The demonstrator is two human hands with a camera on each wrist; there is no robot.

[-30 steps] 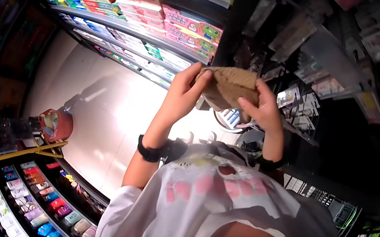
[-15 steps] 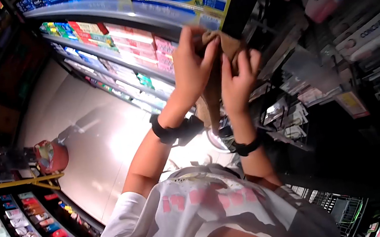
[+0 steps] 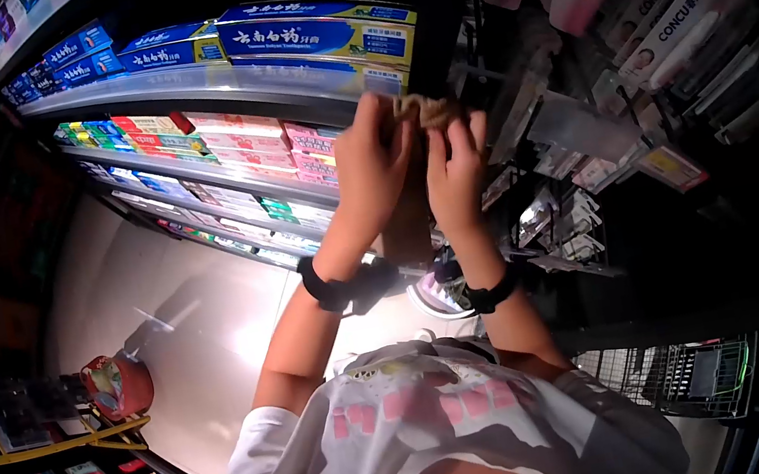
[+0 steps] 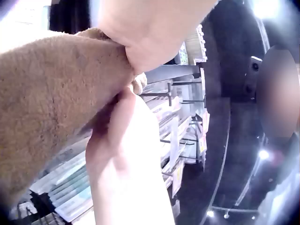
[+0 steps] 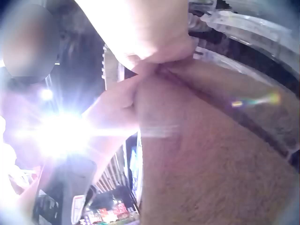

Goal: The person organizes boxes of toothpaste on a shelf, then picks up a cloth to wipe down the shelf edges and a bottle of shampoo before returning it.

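A brown fuzzy towel [image 3: 407,222] hangs down between both hands, its top edge bunched in folds. My left hand [image 3: 370,163] pinches that edge on one side with thumb and bent fingers. Close beside it, my right hand [image 3: 457,167] grips the same bunched edge. In the left wrist view the towel [image 4: 51,93] spreads broadly to the left of both hands. Seen from the right wrist, its cloth [image 5: 201,154] falls in two layers with a dark gap between them. Some fingertips are hidden by the cloth and the hands.
Shelves of blue toothpaste boxes [image 3: 314,40] and pink boxes [image 3: 254,158] stand ahead. Hanging packets [image 3: 667,24] fill a rack at right. A red basket [image 3: 118,385] is on the floor at left, by a yellow bar [image 3: 52,450]. Behind at right is a shopping cart [image 3: 698,374].
The towel went from folded and held out flat to hanging down from its gathered top. Both hands drew closer together, and the head view swung so more toothpaste shelf shows.
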